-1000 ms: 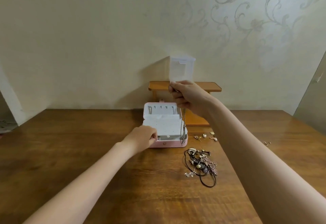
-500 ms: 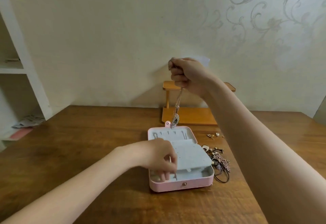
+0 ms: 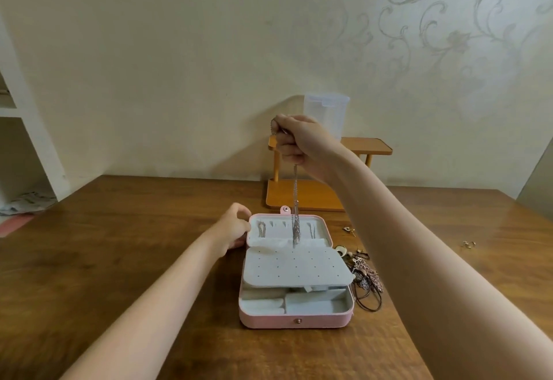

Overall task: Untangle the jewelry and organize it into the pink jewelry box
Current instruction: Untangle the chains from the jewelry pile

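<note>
Right hand (image 3: 302, 141) is raised, fingers curled round a thin silver chain (image 3: 295, 200) that dangles below it over the pink jewelry box (image 3: 294, 321); left hand (image 3: 235, 228) grips the lid's left edge. Light, limp and slippery, the chain probably tangles easily, so holding it near the clasp end looks wisest.

The pink jewelry box (image 3: 294, 321) lies open on the tabletop, its grey perforated earring panel (image 3: 294, 267) tilted over the base. A silver chain (image 3: 295, 200) hangs straight down above the lid. At the box's 3 o'clock, touching it, lies a tangled jewelry pile (image 3: 366, 279).
</note>
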A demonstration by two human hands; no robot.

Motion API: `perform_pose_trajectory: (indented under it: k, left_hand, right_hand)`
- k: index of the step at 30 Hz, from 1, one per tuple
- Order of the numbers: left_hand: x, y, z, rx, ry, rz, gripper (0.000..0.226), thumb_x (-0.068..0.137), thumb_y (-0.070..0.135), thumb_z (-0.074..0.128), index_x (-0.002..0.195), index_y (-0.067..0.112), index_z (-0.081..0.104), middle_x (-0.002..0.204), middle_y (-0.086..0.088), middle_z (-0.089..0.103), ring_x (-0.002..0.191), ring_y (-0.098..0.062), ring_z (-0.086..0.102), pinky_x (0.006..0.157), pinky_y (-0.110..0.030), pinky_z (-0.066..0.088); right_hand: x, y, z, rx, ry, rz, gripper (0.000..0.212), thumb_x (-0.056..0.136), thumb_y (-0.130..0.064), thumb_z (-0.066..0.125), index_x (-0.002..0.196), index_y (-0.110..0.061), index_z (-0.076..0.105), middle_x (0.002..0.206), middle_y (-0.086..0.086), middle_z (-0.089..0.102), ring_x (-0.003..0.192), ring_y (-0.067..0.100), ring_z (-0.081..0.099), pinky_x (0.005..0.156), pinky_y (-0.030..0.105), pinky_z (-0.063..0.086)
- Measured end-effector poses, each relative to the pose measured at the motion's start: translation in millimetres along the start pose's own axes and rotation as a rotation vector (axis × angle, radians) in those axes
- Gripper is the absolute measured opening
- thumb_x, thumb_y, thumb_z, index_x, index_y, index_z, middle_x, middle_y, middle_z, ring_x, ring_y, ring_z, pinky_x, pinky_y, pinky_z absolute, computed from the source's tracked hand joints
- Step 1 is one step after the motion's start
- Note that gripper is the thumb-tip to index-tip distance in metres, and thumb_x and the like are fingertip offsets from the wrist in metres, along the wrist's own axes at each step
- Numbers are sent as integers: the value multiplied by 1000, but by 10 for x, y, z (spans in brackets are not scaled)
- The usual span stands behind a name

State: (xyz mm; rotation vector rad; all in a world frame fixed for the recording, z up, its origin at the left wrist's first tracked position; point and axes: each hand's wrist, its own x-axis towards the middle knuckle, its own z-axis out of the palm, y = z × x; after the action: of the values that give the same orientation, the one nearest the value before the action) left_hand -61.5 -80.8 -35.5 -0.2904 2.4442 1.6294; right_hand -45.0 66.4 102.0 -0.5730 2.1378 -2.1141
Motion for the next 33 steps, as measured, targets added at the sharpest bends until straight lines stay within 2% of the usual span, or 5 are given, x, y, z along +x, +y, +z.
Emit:
perform_pose_trajectory:
  k: [6,11,18,22,33]
  left_hand:
    - [65,94,122,408,109,43,44,92,13,57,132,11,38,125,-9,49,102,-17,48,74,-26,40]
    - [149,103,185,641,192,68,21,97,19,48,110,2,53,75,-1,44,57,-8,38,47,-18,27]
    - [-55,3,3,266,330,613,16,93,12,55,93,12,39,89,5,52,81,-10,55,59,-20,50]
    - [-267,-16,4,374,384,845,16,93,2,50,97,17,52,107,5,47,89,-9,52,64,-7,46]
    - [-471,-26,-34,660,148,789,10,86,13,64,91,5,68,137,-6,31,133,-20,31,98,-12,23]
  right_hand:
    - [22,33,-35,7,18,-2,32,103,-18,30,75,-12,44,59,-1,28,46,8,23,45,22,13]
    - [80,71,-20,-48,42,-29,32,103,-17,31,75,-12,45,58,-1,30,46,8,24,42,21,16]
    - [80,-30,-19,2,64,-44,33,102,-15,30,72,-13,43,58,-1,26,41,7,21,40,20,12]
    - [108,-109,70,29,97,-109,34,102,-15,31,70,-14,43,54,-3,27,39,5,21,37,18,13]
    - [164,38,203,63,199,-149,32,99,-12,34,69,-14,44,40,-13,33,34,2,25,34,15,20]
